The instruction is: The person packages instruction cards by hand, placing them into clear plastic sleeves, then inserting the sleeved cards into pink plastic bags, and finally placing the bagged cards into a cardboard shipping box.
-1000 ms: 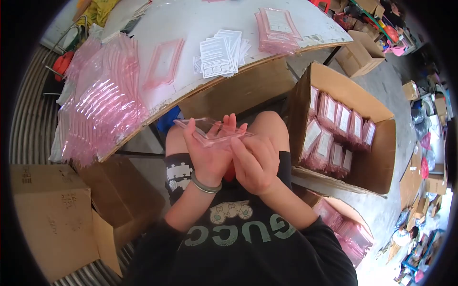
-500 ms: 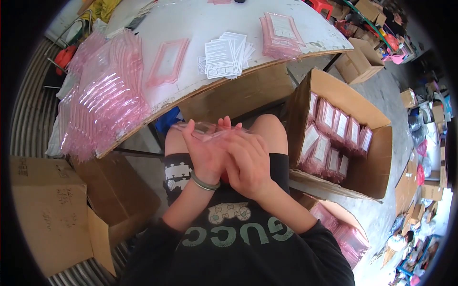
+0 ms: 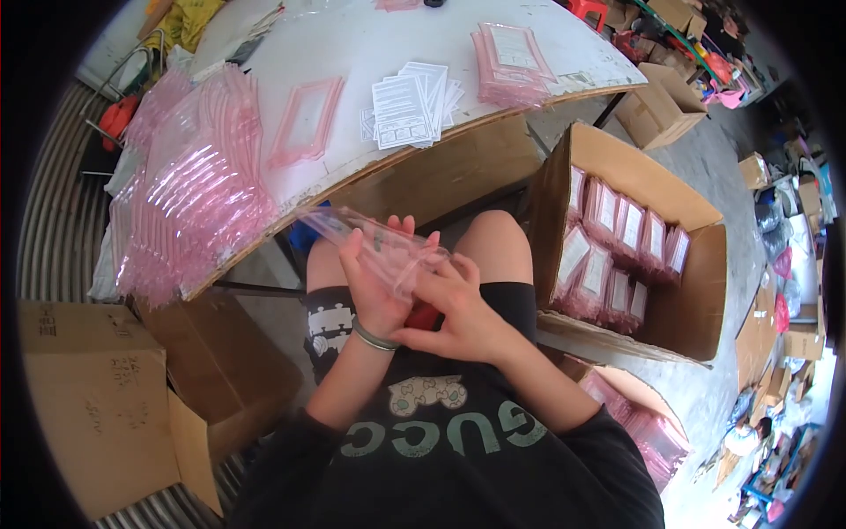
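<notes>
Over my lap, a clear, pink-tinted plastic pouch point(image 3: 352, 231) lies across the palm of my left hand point(image 3: 377, 291), its thumb and fingers curled up around the sides. The pouch's far end reaches toward the table edge. My right hand point(image 3: 458, 309) grips the near end, its fingers partly hidden by plastic. On the table, a single pink-edged pouch point(image 3: 306, 123) lies flat beside a loose pile of printed white cards point(image 3: 405, 110). A large fanned stack of pink pouches point(image 3: 194, 176) hangs over the table's left edge. Farther right sits a small stack of pouches with cards inside point(image 3: 511, 57).
An open carton point(image 3: 696, 304) at my right holds rows of card-filled pouches. Below it, another box holds pink pouches point(image 3: 648, 441). Brown cartons point(image 3: 97, 397) stand on the left. The white table point(image 3: 344, 44) has a worn front edge. Another carton point(image 3: 656, 110) stands beyond it.
The pouch has come up into clearer view, its far end now extending up and left. My right hand has shifted down from over my left palm, its fingers now at the near end.
</notes>
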Demonstrator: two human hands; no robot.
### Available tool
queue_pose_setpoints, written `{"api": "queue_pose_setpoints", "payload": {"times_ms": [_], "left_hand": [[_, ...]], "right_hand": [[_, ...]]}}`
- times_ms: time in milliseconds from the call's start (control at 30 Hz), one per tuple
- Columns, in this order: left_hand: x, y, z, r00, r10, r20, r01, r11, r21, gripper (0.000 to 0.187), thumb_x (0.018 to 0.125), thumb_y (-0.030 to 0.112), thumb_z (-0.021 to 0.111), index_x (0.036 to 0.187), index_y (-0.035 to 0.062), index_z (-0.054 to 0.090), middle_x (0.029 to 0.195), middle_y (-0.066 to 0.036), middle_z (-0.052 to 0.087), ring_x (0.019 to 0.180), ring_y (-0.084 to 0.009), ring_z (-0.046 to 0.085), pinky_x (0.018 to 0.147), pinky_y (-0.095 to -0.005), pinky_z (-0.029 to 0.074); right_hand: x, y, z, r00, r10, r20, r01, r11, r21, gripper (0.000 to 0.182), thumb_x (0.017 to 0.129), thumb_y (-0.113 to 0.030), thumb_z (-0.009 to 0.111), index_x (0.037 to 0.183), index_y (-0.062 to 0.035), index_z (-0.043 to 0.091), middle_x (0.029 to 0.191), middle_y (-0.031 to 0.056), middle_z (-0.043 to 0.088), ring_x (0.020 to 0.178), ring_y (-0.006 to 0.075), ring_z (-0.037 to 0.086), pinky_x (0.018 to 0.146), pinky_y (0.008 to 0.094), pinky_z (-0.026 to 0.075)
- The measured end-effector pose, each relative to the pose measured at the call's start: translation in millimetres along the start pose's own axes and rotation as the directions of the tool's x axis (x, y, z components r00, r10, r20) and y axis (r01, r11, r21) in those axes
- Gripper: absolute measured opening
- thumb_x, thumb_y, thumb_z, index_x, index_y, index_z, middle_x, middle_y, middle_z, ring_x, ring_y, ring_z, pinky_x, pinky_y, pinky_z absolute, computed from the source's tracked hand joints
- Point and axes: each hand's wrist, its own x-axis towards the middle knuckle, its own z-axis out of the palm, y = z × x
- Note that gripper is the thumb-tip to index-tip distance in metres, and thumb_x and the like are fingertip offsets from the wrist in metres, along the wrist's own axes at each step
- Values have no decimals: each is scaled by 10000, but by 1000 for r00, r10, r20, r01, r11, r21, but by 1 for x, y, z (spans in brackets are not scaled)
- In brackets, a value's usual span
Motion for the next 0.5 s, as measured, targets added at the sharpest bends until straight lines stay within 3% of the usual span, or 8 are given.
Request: {"api": "queue_pose_setpoints", "payload": {"times_ms": [100, 133, 200, 300, 433, 500], "left_hand": [[7, 1, -13, 997, 14, 81, -15, 1000, 5, 346, 951, 442, 533, 1116, 137, 538, 1132, -79, 589, 1130, -255, 569, 1014, -592, 458], [9, 0, -15, 993, 10, 116, -11, 1000, 2, 334, 957, 437, 529, 1128, 150, 536, 1148, -74, 584, 1146, -250, 562, 1013, -594, 457], [8, -1, -17, 994, 54, 91, -59, 997, 52, 392, 965, 438, 518, 1232, 151, 507, 1193, -83, 565, 1179, -246, 542, 1025, -595, 450], [3, 0, -7, 987, 110, 115, -129, 976, 177, 524, 958, 466, 505, 1364, 140, 447, 1273, -100, 548, 1266, -267, 495, 1080, -608, 389], [2, 4, -18, 992, 74, 103, -99, 962, 255, 683, 949, 507, 509, 1496, 149, 312, 1361, -118, 501, 1344, -290, 437, 1117, -619, 343], [4, 3, -29, 978, 17, 207, -67, 969, 239, 723, 934, 555, 532, 1497, 159, 311, 1380, -114, 485, 1347, -303, 432, 1117, -619, 343]], "right_hand": [[-2, 1, 14, 991, -12, -137, 4, 998, -55, 786, 767, -466, 782, 1406, -111, 491, 1450, 151, 476, 1380, 346, 368, 1103, 614, 152], [1, 3, 11, 996, 8, -91, -11, 999, -38, 798, 777, -485, 767, 1421, -115, 477, 1443, 142, 485, 1387, 338, 361, 1103, 628, 145], [6, 6, 5, 999, 50, -5, -50, 999, -2, 821, 795, -524, 736, 1450, -122, 448, 1430, 125, 502, 1402, 323, 348, 1103, 655, 132], [6, 9, 26, 987, -34, -158, 16, 993, -116, 841, 809, -574, 702, 1476, -140, 429, 1486, 126, 453, 1412, 323, 350, 1115, 646, 110], [1, 8, 11, 1000, 1, 27, -3, 996, 94, 869, 791, -592, 719, 1488, -163, 426, 1504, 162, 427, 1416, 340, 342, 1126, 633, 86], [-4, 8, 0, 987, 44, 152, -72, 981, 182, 884, 774, -576, 750, 1497, -188, 422, 1524, 167, 403, 1445, 360, 298, 1138, 628, 38]]}}
